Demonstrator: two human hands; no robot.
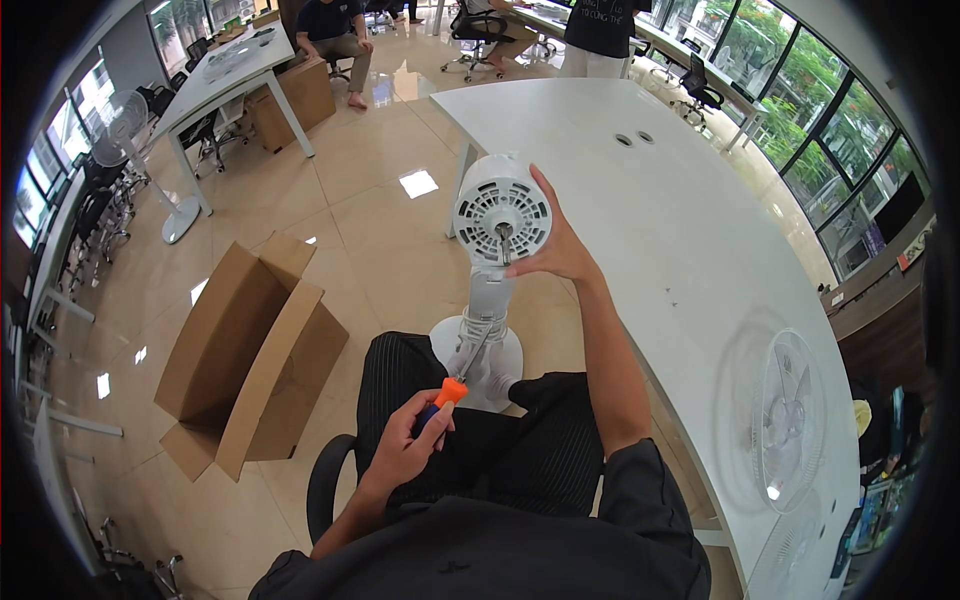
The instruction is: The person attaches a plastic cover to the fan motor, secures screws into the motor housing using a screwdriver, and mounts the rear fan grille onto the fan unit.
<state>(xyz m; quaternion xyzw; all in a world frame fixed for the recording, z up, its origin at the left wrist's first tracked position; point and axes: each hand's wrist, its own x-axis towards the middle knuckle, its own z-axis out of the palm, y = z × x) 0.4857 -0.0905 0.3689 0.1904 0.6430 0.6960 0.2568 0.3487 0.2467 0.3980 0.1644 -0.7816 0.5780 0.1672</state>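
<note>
Fan motor housing (502, 208), white and slotted, sits atop its stand (490, 296) in front of me, just left of the tabletop (690, 210). My right hand (562, 243) clasps the housing's right side; my left hand (404, 442), fingers wrapped, grips an orange-collared screwdriver (452, 392), shaft angled up and right. A clear fan guard (787, 420) lies on the tabletop.

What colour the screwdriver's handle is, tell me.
The screwdriver handle is orange in front, dark blue behind; best seen in the head view.
</note>
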